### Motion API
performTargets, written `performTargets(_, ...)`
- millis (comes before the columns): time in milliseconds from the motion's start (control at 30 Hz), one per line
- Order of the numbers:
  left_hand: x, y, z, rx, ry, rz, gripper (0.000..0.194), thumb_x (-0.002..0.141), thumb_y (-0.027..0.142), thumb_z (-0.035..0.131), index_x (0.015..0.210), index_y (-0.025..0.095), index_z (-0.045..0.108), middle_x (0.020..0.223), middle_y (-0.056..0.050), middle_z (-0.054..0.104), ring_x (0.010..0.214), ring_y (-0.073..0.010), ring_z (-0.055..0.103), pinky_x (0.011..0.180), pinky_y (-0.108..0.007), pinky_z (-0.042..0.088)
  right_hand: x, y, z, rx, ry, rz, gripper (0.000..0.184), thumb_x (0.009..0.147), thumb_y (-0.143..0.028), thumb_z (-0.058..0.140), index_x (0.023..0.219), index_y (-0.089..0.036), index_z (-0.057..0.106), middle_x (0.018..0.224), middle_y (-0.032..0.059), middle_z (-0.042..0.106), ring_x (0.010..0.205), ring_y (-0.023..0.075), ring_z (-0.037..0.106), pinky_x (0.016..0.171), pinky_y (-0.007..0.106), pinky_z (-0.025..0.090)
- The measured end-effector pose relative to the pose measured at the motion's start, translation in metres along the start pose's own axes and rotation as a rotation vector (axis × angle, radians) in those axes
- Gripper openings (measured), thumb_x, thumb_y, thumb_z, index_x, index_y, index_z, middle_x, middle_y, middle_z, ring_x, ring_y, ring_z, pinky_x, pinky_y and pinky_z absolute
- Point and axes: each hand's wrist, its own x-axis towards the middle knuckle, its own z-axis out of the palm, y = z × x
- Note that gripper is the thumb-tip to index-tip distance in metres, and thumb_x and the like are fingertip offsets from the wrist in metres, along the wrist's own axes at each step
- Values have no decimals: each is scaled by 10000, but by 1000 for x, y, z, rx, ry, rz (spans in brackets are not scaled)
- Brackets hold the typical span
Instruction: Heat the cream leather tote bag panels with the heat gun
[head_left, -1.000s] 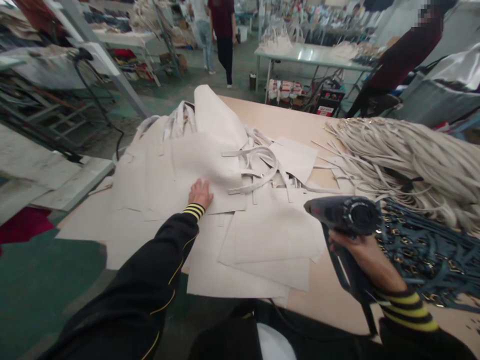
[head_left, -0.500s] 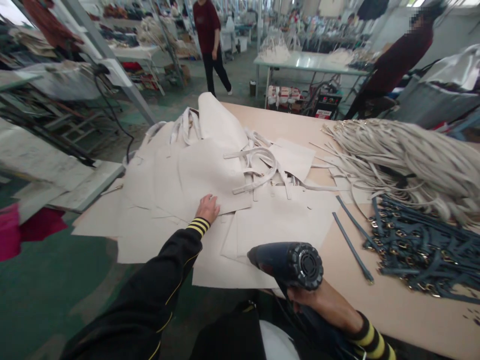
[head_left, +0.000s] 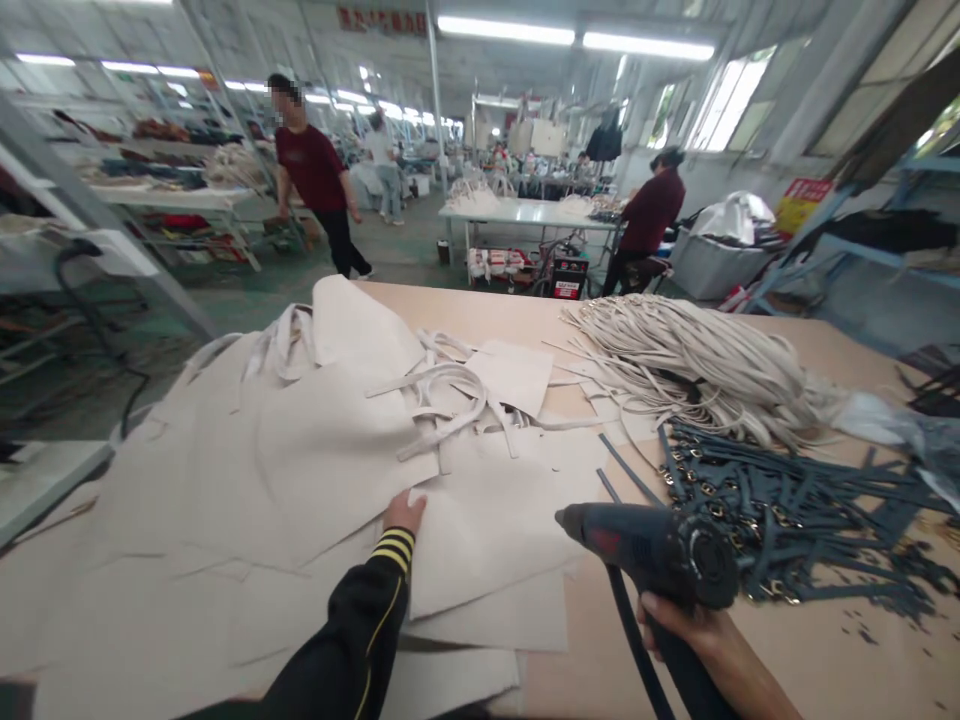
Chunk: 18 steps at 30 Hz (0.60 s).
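Observation:
My right hand (head_left: 686,625) is wrapped round the handle of a dark blue heat gun (head_left: 645,545), its nozzle pointing left over the table. A black cord hangs beside the grip. My left hand (head_left: 405,510) is closed at the left edge of a beige bag panel (head_left: 495,540), thumb on top; some fingers are hidden. Overlapping beige panels (head_left: 225,470) spread out to the left of this hand. Just beyond it lie beige straps (head_left: 454,385), curved in a loop, and a smaller beige piece (head_left: 514,372).
On the right of the tan table (head_left: 480,305) lie a heap of long beige straps (head_left: 697,360) and a pile of dark blue straps (head_left: 795,510) with gold-coloured buckles. A metal post (head_left: 112,225) stands at the left. People (head_left: 311,170) move about beyond the table.
The view has tilted up, showing more of the room. My left hand has shifted to the panel's left edge. The heat gun has turned more side-on, held over the table.

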Motion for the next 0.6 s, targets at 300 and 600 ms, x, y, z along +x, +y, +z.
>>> performTargets(300,65,-11,-55,238,65,-94,371,777,203,356,1058,29,523,1025,-218,581,976,-307,533,773,-391,409,39,-26,-78,333,195,-79,283,685,-425,640,787,-161,633,621,33,636,583,192,580,554,291,480)
performTargets(600,-55,129,8,285,36,192,434,806,318,379,1076,9,519,1060,-221,562,987,-292,530,843,-400,406,99,-31,-94,514,178,-158,276,695,-371,648,856,-148,625,676,36,642,577,174,594,553,285,496)
